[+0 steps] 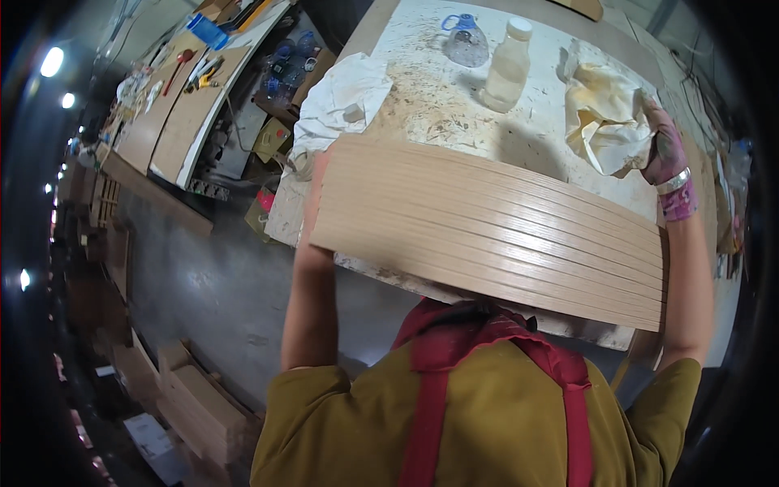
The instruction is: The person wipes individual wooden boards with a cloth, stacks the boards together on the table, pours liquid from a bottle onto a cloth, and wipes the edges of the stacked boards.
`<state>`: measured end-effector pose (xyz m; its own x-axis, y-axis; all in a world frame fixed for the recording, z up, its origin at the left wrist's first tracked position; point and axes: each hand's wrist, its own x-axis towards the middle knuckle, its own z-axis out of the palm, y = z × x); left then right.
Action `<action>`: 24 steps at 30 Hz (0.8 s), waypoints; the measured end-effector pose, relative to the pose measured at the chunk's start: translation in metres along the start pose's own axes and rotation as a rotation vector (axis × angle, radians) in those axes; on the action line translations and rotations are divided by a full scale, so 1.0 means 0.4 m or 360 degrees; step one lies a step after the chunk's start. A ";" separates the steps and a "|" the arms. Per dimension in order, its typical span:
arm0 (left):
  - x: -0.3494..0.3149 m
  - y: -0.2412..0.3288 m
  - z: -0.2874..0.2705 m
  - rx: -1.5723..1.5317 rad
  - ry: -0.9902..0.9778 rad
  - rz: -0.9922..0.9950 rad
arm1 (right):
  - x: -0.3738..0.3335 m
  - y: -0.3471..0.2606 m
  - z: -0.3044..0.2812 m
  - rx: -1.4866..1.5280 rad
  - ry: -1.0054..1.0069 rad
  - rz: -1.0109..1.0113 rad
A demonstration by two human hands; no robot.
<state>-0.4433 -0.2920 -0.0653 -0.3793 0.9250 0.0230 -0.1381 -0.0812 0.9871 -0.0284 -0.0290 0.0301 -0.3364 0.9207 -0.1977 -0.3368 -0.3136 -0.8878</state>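
Observation:
A light-brown wood-grain panel (487, 223) with long parallel grooves lies across the near side of the white worktable (430, 97). My left hand (316, 191) is against the panel's left end, with its fingers mostly hidden. Just beyond that hand, a crumpled white cloth (345, 101) lies on the table's left edge. At the right, past the panel's far edge, my right hand (667, 154) is closed on a yellow-stained white rag (604, 109). Purple stains or a covering show on this hand, and a pale band circles the wrist.
A milky bottle with a white cap (509, 69) and a cut-down clear jug with a blue handle (466, 45) stand on the table's far part. A side bench (174, 114) at left carries tools. Cartons (203, 406) sit on the floor at lower left.

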 end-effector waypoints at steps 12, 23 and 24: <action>-0.007 0.039 0.046 -0.0729 0.0275 -0.0198 | -0.312 0.205 0.400 -0.2072 -0.1868 -0.1676; -0.021 0.045 0.053 -0.0538 0.0200 -0.0269 | -0.294 0.256 0.470 -0.2014 -0.2094 -0.1723; -0.029 0.051 0.056 -0.0549 0.0217 -0.0249 | -0.313 0.235 0.404 -0.1868 -0.2047 -0.1514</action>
<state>-0.4211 -0.2961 -0.0420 -0.4441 0.8803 -0.1673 -0.4938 -0.0847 0.8654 -0.1600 -0.2111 0.0387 -0.9347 -0.1793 0.3068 -0.2984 0.8650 -0.4035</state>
